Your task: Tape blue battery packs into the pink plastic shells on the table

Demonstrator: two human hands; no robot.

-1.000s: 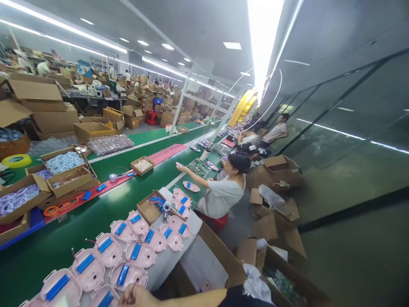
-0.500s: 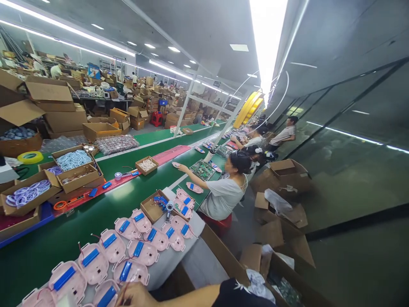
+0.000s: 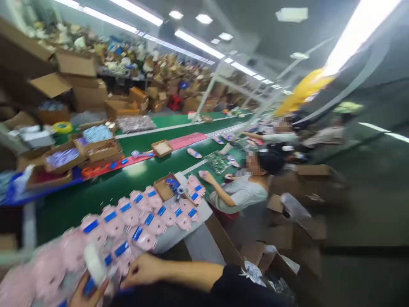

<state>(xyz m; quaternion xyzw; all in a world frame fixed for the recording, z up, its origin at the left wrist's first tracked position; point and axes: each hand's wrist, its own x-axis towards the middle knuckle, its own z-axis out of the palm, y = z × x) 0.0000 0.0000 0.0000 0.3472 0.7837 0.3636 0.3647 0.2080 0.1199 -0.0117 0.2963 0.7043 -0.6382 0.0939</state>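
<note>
My left hand (image 3: 87,294) is at the bottom edge, its fingers closed about a white roll (image 3: 95,263) that looks like tape. A blue battery pack shows between those fingers, though blur hides how it sits. Just to the right, my right hand (image 3: 145,269) is closed in a pinch, and what its fingertips hold cannot be made out. Around both hands lie pink plastic shells (image 3: 147,239) in rows, many with a blue battery pack (image 3: 138,233) on them. The nearest shells on the left are smeared by motion.
A cardboard box (image 3: 163,190) with blue parts stands beyond the shells. The green conveyor (image 3: 140,170) runs alongside, carrying a pink shell (image 3: 194,153). A co-worker (image 3: 244,187) sits ahead on the right. Open cartons (image 3: 281,230) fill the floor there; boxes of rings (image 3: 64,158) stand left.
The view has swung left, so the scene sits farther right and is blurred. My left hand and more of the white roll have come into view. My right hand remains low over the shells.
</note>
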